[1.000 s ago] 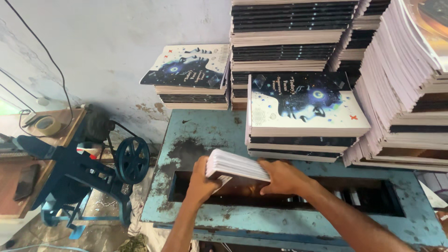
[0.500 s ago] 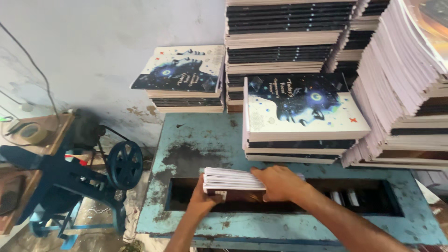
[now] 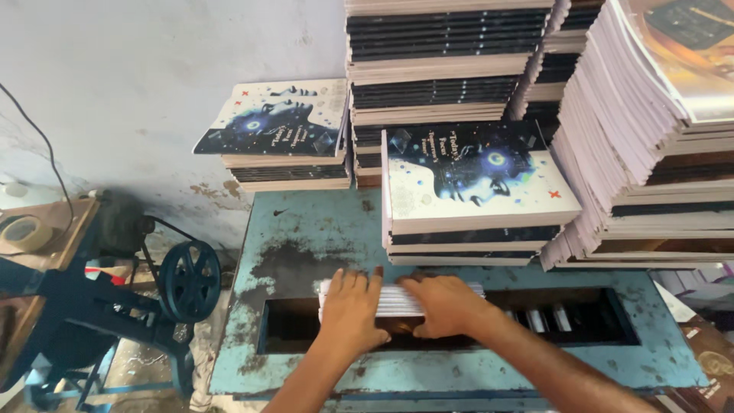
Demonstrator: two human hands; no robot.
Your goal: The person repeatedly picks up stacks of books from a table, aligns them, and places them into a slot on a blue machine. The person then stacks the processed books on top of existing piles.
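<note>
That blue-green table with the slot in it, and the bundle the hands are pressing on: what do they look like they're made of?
The table looks like painted metal: its matte blue-green coat is chipped and worn to dark patches. The bundle under the left hand and right hand looks like paper: thin white page edges, stacked like the glossy-covered books behind.

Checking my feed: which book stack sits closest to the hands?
The short stack with the blue-and-white cover, on the blue table just behind both hands; the other like-covered stack sits farther back left.

Left hand (image 3: pixel 350 312), right hand (image 3: pixel 442 304) (palms down)
</note>
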